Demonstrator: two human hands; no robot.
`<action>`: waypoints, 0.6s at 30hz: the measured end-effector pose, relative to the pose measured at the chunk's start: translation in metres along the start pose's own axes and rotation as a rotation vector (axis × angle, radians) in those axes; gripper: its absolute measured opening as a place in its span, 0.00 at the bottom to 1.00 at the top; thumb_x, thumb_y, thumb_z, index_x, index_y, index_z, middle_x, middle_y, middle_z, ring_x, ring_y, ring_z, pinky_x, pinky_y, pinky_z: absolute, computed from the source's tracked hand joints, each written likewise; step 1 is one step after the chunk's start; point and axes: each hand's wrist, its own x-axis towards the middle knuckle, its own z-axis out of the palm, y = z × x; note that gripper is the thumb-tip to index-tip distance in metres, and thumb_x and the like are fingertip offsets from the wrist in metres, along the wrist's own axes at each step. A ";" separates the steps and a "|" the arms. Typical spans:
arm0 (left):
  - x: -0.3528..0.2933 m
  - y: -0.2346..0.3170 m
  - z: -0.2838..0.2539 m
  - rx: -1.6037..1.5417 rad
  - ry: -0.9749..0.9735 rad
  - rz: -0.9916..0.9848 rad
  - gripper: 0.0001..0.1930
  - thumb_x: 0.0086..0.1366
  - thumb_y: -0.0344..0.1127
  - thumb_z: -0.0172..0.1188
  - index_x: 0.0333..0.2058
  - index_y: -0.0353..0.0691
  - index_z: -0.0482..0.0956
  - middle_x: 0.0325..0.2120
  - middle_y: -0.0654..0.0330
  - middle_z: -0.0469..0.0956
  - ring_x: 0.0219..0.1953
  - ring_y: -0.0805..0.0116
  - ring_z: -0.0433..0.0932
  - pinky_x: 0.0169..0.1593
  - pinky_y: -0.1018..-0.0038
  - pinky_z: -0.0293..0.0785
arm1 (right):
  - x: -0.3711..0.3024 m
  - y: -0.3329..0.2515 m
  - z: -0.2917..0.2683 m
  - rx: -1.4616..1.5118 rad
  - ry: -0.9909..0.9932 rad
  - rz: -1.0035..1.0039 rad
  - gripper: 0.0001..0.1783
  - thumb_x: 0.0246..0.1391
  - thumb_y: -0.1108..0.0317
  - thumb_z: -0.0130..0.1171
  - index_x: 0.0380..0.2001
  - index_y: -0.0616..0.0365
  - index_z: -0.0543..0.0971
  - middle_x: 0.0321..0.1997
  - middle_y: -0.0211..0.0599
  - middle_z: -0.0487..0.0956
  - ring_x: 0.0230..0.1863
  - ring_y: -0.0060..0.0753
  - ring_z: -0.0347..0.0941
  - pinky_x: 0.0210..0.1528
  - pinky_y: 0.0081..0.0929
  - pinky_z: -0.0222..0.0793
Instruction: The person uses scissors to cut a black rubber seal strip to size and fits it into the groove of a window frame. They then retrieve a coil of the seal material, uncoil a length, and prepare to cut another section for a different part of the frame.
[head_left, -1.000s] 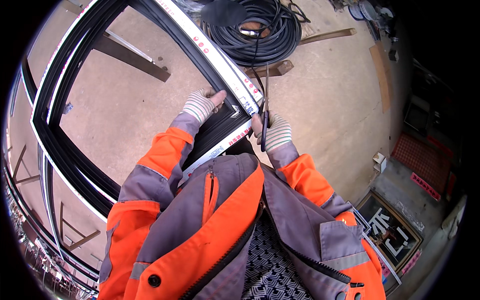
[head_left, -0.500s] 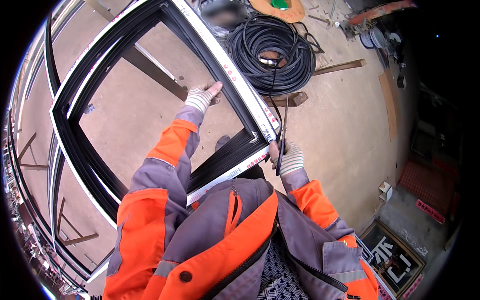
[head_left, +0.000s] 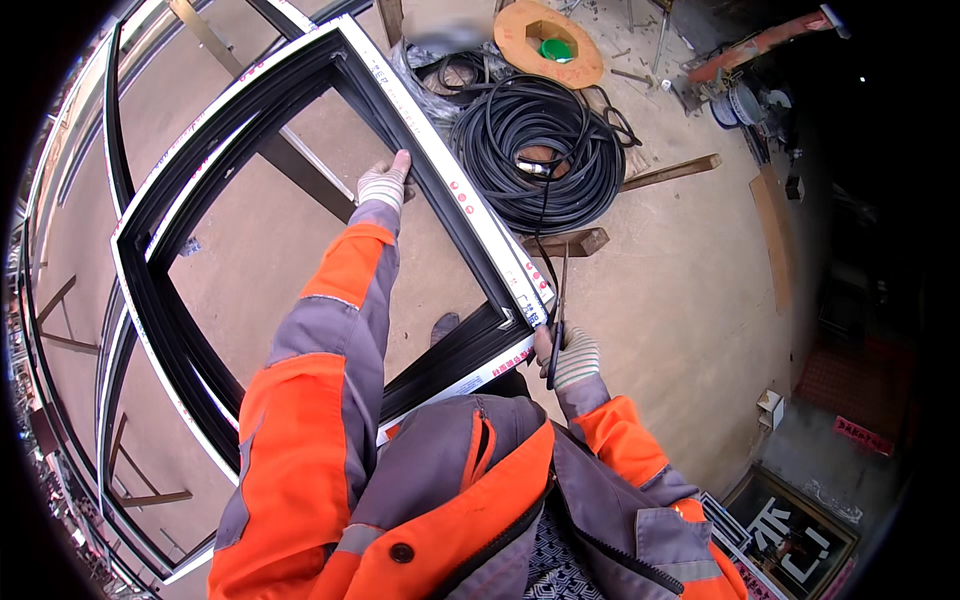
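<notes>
A white-faced window frame [head_left: 443, 165] with black inner sides lies in front of me, another frame beneath it. My left hand [head_left: 382, 187], in a striped knit glove, is closed at the inner black edge of its right side, thumb on top; its other fingers are partly hidden. By the near right corner, my right hand [head_left: 572, 355], gloved alike, holds dark-handled scissors [head_left: 560, 312], blades pointing away from me. A thin black rubber strip [head_left: 543, 240] runs from a large coil [head_left: 490, 150] down to that corner; whether my right fingers also pinch it is hidden.
An orange-tan spool disc [head_left: 515, 45] with a green roll lies beyond the coil. Wooden bars [head_left: 675, 172] rest on the floor beside it. More frames and supports stand at left. Far right are tools, a cardboard strip [head_left: 775, 235] and a framed dark panel [head_left: 785, 530].
My left hand has moved farther from me along the frame's right side. The right hand stays at the corner with the scissors. The whole view has shifted slightly.
</notes>
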 end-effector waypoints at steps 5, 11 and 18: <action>-0.012 -0.014 -0.010 0.040 -0.104 -0.055 0.20 0.63 0.51 0.64 0.31 0.36 0.79 0.18 0.62 0.76 0.12 0.73 0.71 0.19 0.77 0.75 | 0.007 0.012 0.007 -0.055 0.031 -0.162 0.14 0.57 0.59 0.62 0.32 0.61 0.78 0.16 0.28 0.74 0.15 0.17 0.67 0.16 0.22 0.62; -0.079 -0.055 -0.021 0.135 -0.242 -0.109 0.15 0.66 0.43 0.62 0.35 0.33 0.80 0.21 0.61 0.78 0.17 0.75 0.73 0.22 0.77 0.73 | 0.005 -0.013 -0.011 -0.119 -0.134 -0.078 0.17 0.52 0.56 0.63 0.32 0.60 0.79 0.26 0.42 0.82 0.28 0.40 0.79 0.34 0.32 0.74; -0.215 -0.033 -0.009 0.377 -0.067 0.399 0.12 0.68 0.38 0.57 0.36 0.33 0.80 0.23 0.65 0.77 0.24 0.80 0.71 0.30 0.80 0.69 | 0.001 -0.020 -0.083 0.304 -0.122 -0.180 0.17 0.54 0.55 0.63 0.29 0.59 0.77 0.19 0.30 0.76 0.19 0.22 0.71 0.23 0.24 0.68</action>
